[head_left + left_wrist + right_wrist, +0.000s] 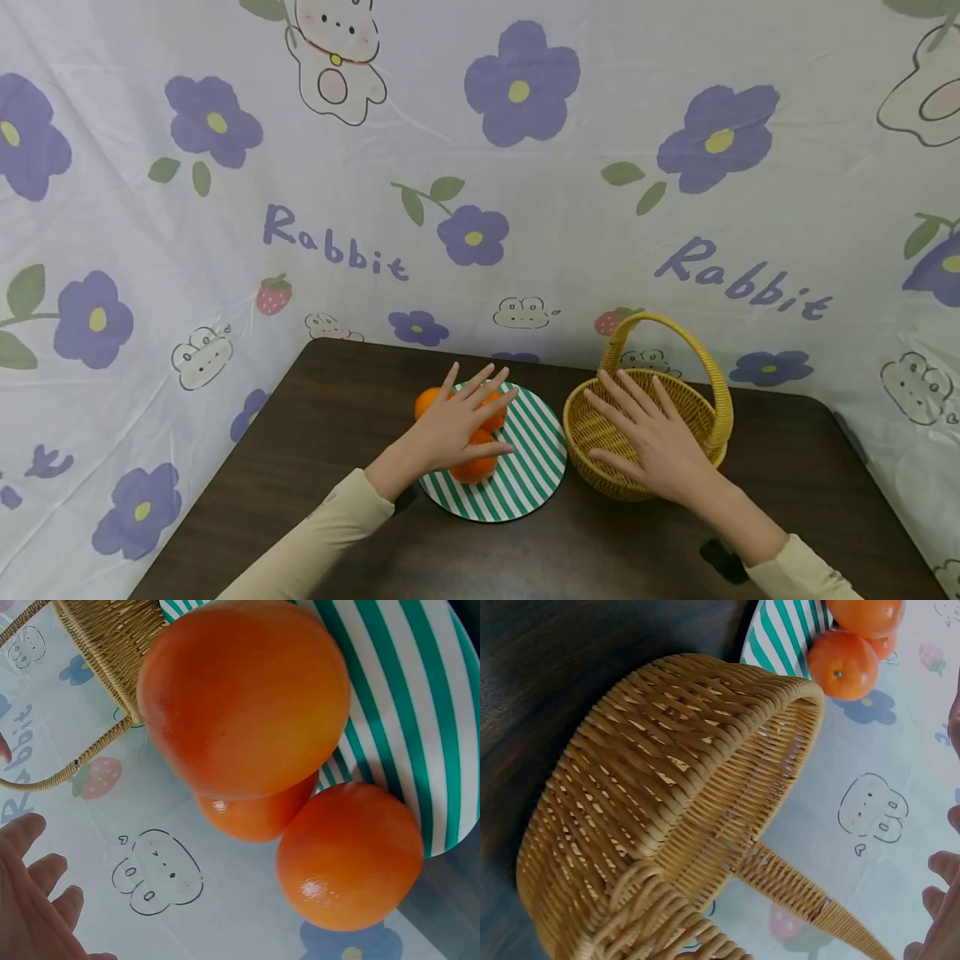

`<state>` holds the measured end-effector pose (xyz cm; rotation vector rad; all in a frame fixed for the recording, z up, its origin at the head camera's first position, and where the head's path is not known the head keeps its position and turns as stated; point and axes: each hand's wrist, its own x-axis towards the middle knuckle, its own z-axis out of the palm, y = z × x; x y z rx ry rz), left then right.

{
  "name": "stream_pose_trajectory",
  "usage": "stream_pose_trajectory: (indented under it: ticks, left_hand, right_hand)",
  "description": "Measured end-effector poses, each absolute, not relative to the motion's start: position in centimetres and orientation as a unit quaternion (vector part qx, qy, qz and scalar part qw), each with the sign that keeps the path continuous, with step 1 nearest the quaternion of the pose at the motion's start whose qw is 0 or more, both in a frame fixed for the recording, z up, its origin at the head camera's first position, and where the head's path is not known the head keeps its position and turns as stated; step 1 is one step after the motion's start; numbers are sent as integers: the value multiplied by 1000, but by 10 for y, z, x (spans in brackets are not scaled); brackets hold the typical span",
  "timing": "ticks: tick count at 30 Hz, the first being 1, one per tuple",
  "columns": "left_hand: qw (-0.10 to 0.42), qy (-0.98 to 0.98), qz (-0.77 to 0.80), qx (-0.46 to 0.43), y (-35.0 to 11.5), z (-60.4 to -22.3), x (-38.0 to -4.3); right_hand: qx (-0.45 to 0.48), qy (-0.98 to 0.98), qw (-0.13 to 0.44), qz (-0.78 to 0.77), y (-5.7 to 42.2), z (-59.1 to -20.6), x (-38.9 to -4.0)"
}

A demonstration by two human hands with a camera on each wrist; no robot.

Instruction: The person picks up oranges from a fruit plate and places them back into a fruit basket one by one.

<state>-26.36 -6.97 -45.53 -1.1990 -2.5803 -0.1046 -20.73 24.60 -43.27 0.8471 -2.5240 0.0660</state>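
Basket point(600, 479) beneath the right hand point(660, 446), opening under its fingers, handle point(722, 400) arching past them to the right. Plate point(536, 454) beneath the left hand point(446, 429), jutting out to its right. Both hands spread, backs upward, gripping nothing. Oranges point(474, 468), three, round, without long axis, clustered under the left hand, much nearer to it than to the right.

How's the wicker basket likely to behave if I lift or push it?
The basket is probably light for its size, since gaps show in its weave. Its handle stands in an upright arch, so it may be fairly stiff. Pushing high on that tall arch might tip it.
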Motion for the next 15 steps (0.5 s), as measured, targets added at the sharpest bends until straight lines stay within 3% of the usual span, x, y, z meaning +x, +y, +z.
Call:
stream_pose_trajectory:
  ticks: [8, 15]
  left_hand:
    - [122, -903, -94, -401, -76, -466, -261]
    - [153, -890, -128, -409, -81, -475, -260]
  right_hand:
    - [302, -921, 241, 44, 251, -436, -201]
    - [291, -917, 263, 72, 255, -437, -195]
